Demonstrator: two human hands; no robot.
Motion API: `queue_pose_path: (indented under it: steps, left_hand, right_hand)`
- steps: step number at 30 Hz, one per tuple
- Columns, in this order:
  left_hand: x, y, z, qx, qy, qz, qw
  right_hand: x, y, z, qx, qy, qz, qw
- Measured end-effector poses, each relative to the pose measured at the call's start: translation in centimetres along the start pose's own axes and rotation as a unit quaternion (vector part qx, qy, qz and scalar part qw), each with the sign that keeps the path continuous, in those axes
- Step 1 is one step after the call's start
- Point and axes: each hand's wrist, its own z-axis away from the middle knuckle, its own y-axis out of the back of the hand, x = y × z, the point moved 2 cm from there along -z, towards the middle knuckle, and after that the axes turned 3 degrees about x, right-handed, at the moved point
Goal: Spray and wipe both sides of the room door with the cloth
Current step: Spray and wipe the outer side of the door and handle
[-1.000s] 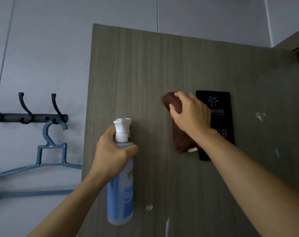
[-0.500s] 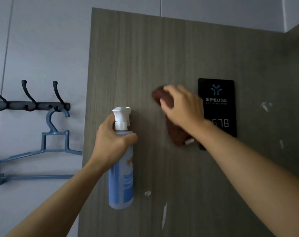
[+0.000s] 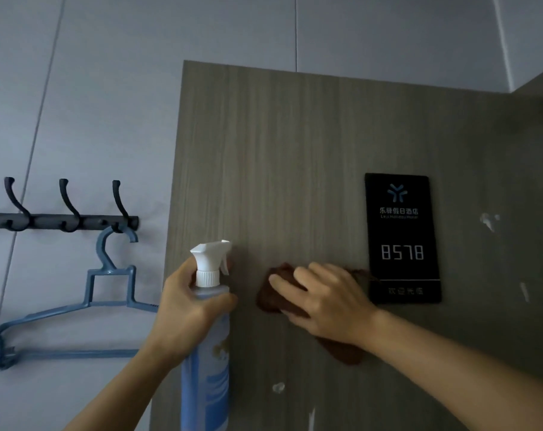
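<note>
The grey-brown wood-grain door [image 3: 288, 169] fills the middle and right of the head view. My right hand [image 3: 326, 303] presses a brown cloth [image 3: 271, 295] flat against the door, left of and level with the bottom of the black room-number plate [image 3: 402, 237]. The cloth's lower end shows below my wrist. My left hand [image 3: 186, 309] grips the neck of a blue spray bottle [image 3: 206, 377] with a white trigger head, held upright at the door's left edge.
A black hook rail [image 3: 62, 220] on the pale wall at left carries blue plastic hangers [image 3: 108, 293]. White smears [image 3: 489, 220] mark the door right of the plate, with more white flecks [image 3: 278, 387] low on the door.
My right hand has slid the cloth down and to the left, uncovering the plate's number. The left hand and bottle kept their place beside the door edge.
</note>
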Motion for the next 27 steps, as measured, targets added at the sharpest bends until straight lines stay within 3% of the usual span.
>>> queue_pose_path:
  steps: [2, 5, 7, 12, 15, 18, 27]
  left_hand:
    - [-0.5, -0.2, 0.7, -0.019, 0.012, 0.006, 1.0]
    - [-1.1, -0.3, 1.1, -0.023, 0.011, 0.004, 1.0]
    - [-1.3, -0.2, 1.1, -0.028, 0.014, 0.009, 0.999]
    - [-1.9, -0.1, 0.7, -0.039, 0.015, 0.008, 0.999]
    - [-1.7, -0.2, 0.7, -0.043, 0.012, 0.014, 0.999]
    - [-1.5, -0.2, 0.7, -0.037, 0.01, 0.016, 0.999]
    - [-0.8, 0.0, 1.3, -0.055, -0.006, 0.014, 0.998]
  right_hand:
    - [2.6, 0.2, -1.5, 0.018, -0.037, 0.022, 0.999]
    - [8.4, 1.6, -6.9, 0.082, -0.218, 0.031, 0.972]
    - [11.7, 2.2, -10.1, 0.098, -0.295, 0.044, 0.95]
    - [15.4, 2.3, -15.8, 0.11, -0.375, 0.053, 0.919]
    - [13.1, 2.1, -17.5, 0.102, -0.339, 0.042, 0.934]
    - [7.9, 0.8, -15.9, 0.095, -0.214, 0.019, 0.972]
    - [-1.6, -0.7, -0.4, 0.05, -0.057, 0.027, 0.997]
